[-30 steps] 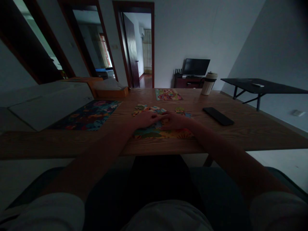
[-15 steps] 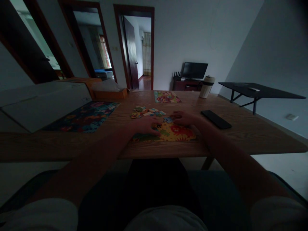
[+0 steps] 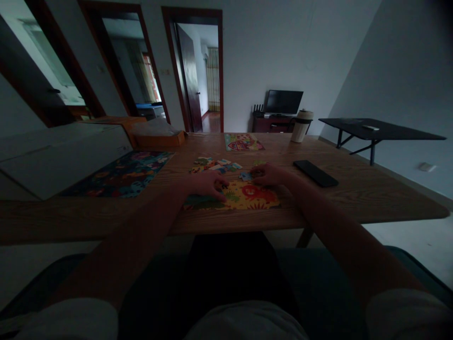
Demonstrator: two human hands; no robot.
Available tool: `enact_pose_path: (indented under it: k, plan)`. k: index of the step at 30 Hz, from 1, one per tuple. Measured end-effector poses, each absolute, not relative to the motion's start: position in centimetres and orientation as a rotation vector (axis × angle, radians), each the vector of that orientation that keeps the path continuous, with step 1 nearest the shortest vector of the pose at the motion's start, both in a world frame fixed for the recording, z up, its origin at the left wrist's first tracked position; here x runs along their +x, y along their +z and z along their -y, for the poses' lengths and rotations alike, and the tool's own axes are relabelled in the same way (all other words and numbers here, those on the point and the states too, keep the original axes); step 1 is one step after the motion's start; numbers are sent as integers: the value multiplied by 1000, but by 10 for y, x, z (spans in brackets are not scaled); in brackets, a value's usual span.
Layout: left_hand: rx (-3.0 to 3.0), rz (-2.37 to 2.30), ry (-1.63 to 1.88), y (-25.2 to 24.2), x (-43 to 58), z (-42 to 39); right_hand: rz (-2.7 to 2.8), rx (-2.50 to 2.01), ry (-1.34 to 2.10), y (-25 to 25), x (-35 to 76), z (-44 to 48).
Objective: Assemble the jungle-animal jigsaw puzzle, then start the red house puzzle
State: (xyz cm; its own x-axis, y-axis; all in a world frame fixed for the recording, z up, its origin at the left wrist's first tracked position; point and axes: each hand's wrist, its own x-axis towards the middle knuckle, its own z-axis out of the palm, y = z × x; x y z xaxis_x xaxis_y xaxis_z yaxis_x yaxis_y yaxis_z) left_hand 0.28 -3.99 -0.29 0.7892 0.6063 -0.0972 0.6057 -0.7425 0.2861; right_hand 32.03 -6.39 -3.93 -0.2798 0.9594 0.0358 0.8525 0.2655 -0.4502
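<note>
A partly assembled jigsaw puzzle (image 3: 244, 196) with a red lion on yellow lies near the table's front edge. My left hand (image 3: 208, 184) rests on its left part, thumb stretched out and fingers apart. At the puzzle's far right edge, my right hand (image 3: 269, 174) has its fingers curled down around a small puzzle piece, mostly hidden under them. A blue puzzle piece (image 3: 245, 176) lies just left of those fingertips. Beyond my left hand is a loose pile of puzzle pieces (image 3: 222, 164), some face down.
A dark blue picture sheet (image 3: 123, 174) lies at left beside a white box (image 3: 63, 156) and an orange tissue box (image 3: 159, 140). Farther back are a colourful sheet (image 3: 243, 141) and a tumbler (image 3: 301, 127). A black phone (image 3: 314, 173) lies to the right on the wooden table (image 3: 382, 198).
The puzzle has slid slightly left together with my left hand. My right hand stays near the far edge, its fingers more curled. The camera view has shifted a little.
</note>
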Motion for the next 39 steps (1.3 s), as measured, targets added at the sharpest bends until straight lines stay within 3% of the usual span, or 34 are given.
enact_pose_path:
  k: [14,19,22,31,39]
  plan:
    - [2580,-958,-21,1,-6,39,1969,-1738,422,-44,322,59]
    - [2602,-1361,348,1,-18,17,2087,-1857,170,-48,336,52]
    - [2571,-1565,365,-7,-21,0,2073,-1867,134,-49,338,49]
    - [2678,-1509,222,-18,-5,-3,1806,-2063,208,-45,351,49]
    - [2682,-1492,321,-17,-11,0,1725,-2036,186,-37,369,49]
